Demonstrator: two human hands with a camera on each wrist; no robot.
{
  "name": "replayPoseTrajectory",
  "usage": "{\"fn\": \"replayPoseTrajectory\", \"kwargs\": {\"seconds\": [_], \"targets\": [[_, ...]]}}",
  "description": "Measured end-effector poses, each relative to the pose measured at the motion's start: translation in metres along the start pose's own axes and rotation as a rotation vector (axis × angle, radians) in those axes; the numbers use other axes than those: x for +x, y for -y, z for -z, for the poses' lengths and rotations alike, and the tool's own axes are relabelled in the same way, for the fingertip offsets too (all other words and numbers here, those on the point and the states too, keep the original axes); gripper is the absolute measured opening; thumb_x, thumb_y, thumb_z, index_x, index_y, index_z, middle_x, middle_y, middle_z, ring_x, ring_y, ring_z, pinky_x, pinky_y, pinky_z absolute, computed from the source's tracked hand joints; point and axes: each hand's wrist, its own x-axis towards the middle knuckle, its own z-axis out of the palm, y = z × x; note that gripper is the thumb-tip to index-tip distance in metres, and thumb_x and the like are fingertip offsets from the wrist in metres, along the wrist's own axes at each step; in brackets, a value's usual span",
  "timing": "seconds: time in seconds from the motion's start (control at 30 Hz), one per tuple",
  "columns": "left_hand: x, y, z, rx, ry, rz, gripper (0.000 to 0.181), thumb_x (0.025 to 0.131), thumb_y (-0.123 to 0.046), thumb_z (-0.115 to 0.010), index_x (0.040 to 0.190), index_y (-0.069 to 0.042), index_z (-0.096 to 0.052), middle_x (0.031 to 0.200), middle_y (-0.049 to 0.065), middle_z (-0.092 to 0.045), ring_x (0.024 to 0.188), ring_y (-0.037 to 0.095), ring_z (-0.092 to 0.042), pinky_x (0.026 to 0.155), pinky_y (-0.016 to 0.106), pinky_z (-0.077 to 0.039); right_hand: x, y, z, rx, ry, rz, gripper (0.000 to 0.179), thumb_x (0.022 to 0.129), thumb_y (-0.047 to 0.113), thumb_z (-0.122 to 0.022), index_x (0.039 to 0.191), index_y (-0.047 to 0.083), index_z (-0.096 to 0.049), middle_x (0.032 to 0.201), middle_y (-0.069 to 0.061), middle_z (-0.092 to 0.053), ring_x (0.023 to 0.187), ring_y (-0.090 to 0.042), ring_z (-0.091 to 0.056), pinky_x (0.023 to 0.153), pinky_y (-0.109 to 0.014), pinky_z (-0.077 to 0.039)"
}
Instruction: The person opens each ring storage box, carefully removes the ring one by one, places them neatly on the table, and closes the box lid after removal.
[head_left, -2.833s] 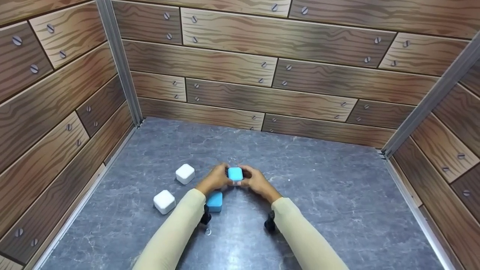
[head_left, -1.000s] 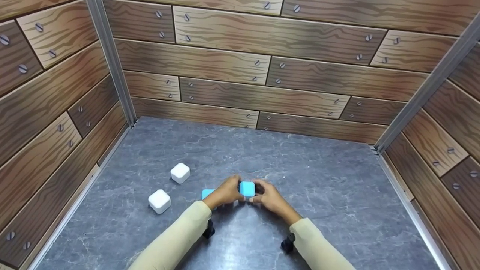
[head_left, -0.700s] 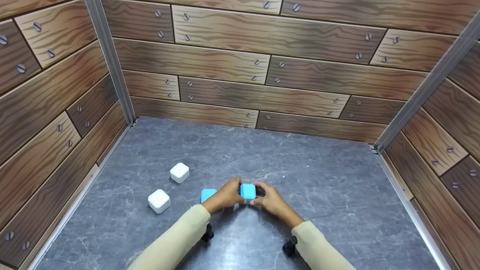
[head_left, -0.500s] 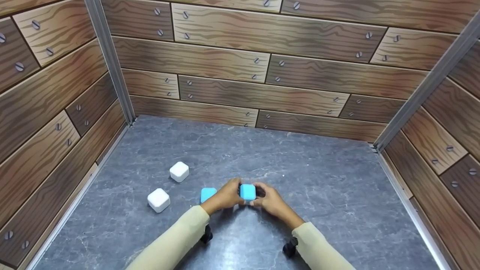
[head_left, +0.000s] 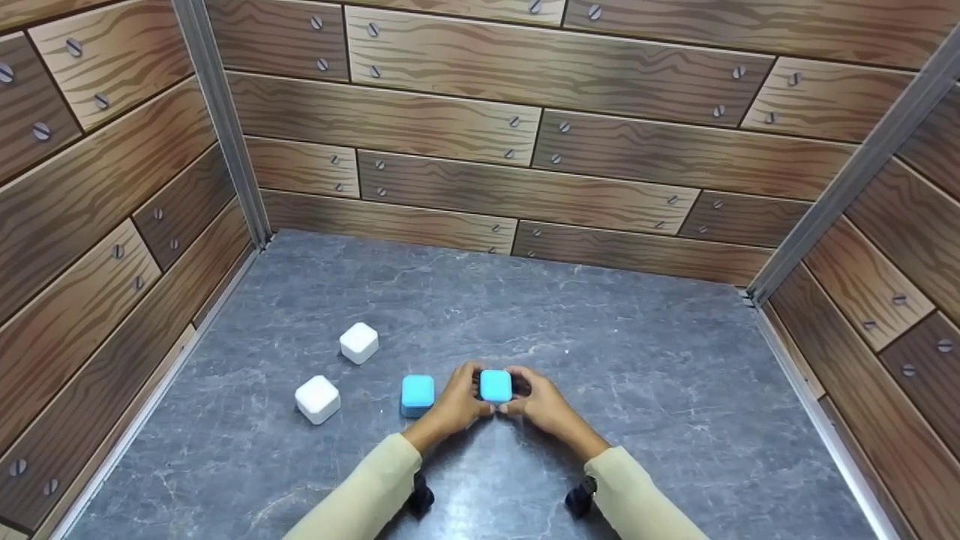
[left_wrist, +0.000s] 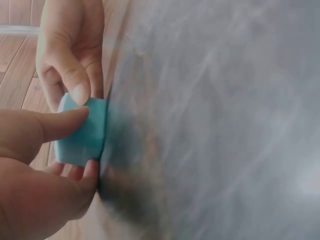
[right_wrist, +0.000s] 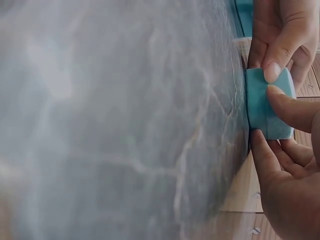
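Observation:
A light blue block with rounded edges (head_left: 496, 385) sits on the grey table between both hands. My left hand (head_left: 451, 401) holds its left side, thumb (left_wrist: 70, 122) on the near face and fingertips against the side. From the right, my right hand (head_left: 551, 409) grips it the same way; its thumb (right_wrist: 292, 107) presses the near face close to the left thumb. In both wrist views the blue block's base is right at the tabletop. A second blue block (head_left: 418, 394) stands just left of my left hand, and the right wrist view catches part of that blue block (right_wrist: 244, 17).
Two white rounded blocks (head_left: 360, 343) (head_left: 317, 399) lie on the left part of the table. Wood-pattern walls (head_left: 442, 120) with grey metal corner posts (head_left: 225, 120) enclose the marbled grey table (head_left: 637, 360) at the back and both sides.
Both hands have brought the held blue block nearer and to the right. Over the last half second the left wrist has shifted slightly, uncovering the second blue block; the held block has hardly moved.

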Motion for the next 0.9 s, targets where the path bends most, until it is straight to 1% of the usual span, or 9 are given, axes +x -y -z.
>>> {"fn": "replayPoseTrajectory", "kwargs": {"seconds": [0.13,0.2,0.37,0.47,0.53,0.6,0.7,0.77,0.9], "targets": [[-0.001,0.005,-0.003,-0.092,-0.019,0.017,0.061,0.081,0.005,-0.076,0.135,-0.001,-0.047,0.132,0.021,-0.05,0.121,0.036,-0.055,0.104,0.048,-0.048,-0.001,0.001,0.001,0.014,0.007,0.0,0.064,0.078,-0.007,-0.077,0.136,-0.01,-0.049,0.133,-0.031,-0.058,0.127,-0.043,-0.056,0.106,-0.041,-0.05],[-0.003,0.007,-0.004,-0.145,-0.02,0.023,0.062,0.082,0.006,-0.076,0.136,-0.002,-0.047,0.135,0.021,-0.049,0.126,0.038,-0.054,0.107,0.047,-0.046,-0.002,0.001,0.002,0.029,0.015,-0.007,0.065,0.078,-0.008,-0.077,0.137,-0.011,-0.048,0.135,-0.032,-0.056,0.128,-0.044,-0.054,0.106,-0.04,-0.049],[-0.005,0.009,-0.007,-0.236,-0.02,0.008,0.067,0.081,0.012,-0.072,0.141,0.001,-0.044,0.144,0.025,-0.041,0.139,0.042,-0.043,0.115,0.047,-0.04,-0.001,0.0,0.004,0.034,0.025,-0.01,0.066,0.08,-0.009,-0.075,0.139,-0.012,-0.046,0.137,-0.033,-0.054,0.13,-0.046,-0.052,0.106,-0.039,-0.049],[-0.004,0.009,-0.009,-0.221,-0.026,-0.003,0.07,0.08,0.015,-0.07,0.143,0.003,-0.042,0.147,0.026,-0.039,0.141,0.042,-0.042,0.114,0.046,-0.041,-0.001,0.001,0.004,0.033,0.025,-0.004,0.066,0.08,-0.01,-0.074,0.139,-0.014,-0.045,0.137,-0.034,-0.053,0.13,-0.047,-0.051,0.107,-0.042,-0.048],[-0.004,0.009,-0.009,-0.184,-0.035,-0.003,0.071,0.079,0.016,-0.07,0.143,0.003,-0.042,0.147,0.026,-0.04,0.14,0.041,-0.044,0.113,0.045,-0.042,-0.004,0.01,0.004,0.037,0.032,0.001,0.066,0.081,-0.011,-0.074,0.139,-0.015,-0.044,0.137,-0.034,-0.052,0.13,-0.049,-0.05,0.108,-0.044,-0.047],[-0.004,0.01,-0.01,-0.151,-0.041,-0.007,0.071,0.079,0.016,-0.07,0.143,0.003,-0.042,0.147,0.026,-0.041,0.139,0.041,-0.045,0.112,0.045,-0.043,-0.004,0.012,0.004,0.034,0.046,0.026,0.066,0.081,-0.011,-0.074,0.139,-0.016,-0.043,0.139,-0.034,-0.049,0.131,-0.05,-0.048,0.109,-0.047,-0.046],[-0.004,0.011,-0.011,-0.124,-0.047,-0.007,0.07,0.08,0.016,-0.07,0.142,0.003,-0.042,0.146,0.026,-0.042,0.138,0.041,-0.046,0.112,0.045,-0.043,-0.003,0.008,0.005,-0.008,0.059,0.063,0.069,0.081,-0.006,-0.077,0.142,-0.011,-0.045,0.141,-0.029,-0.046,0.132,-0.047,-0.049,0.109,-0.046,-0.046],[-0.004,0.012,-0.011,-0.124,-0.044,-0.002,0.07,0.08,0.016,-0.07,0.143,0.003,-0.042,0.146,0.026,-0.042,0.138,0.041,-0.046,0.112,0.045,-0.043,0.001,-0.003,0.005,-0.044,0.062,0.086,0.071,0.08,-0.002,-0.08,0.143,-0.007,-0.047,0.143,-0.026,-0.045,0.132,-0.045,-0.05,0.109,-0.044,-0.047],[-0.005,0.014,-0.012,-0.124,-0.043,0.015,0.069,0.081,0.016,-0.07,0.143,0.003,-0.043,0.146,0.025,-0.043,0.138,0.04,-0.046,0.112,0.045,-0.043,0.001,-0.007,0.005,-0.1,0.047,0.098,0.07,0.079,0.003,-0.082,0.142,-0.002,-0.051,0.143,-0.024,-0.049,0.128,-0.042,-0.054,0.106,-0.043,-0.049]]}}
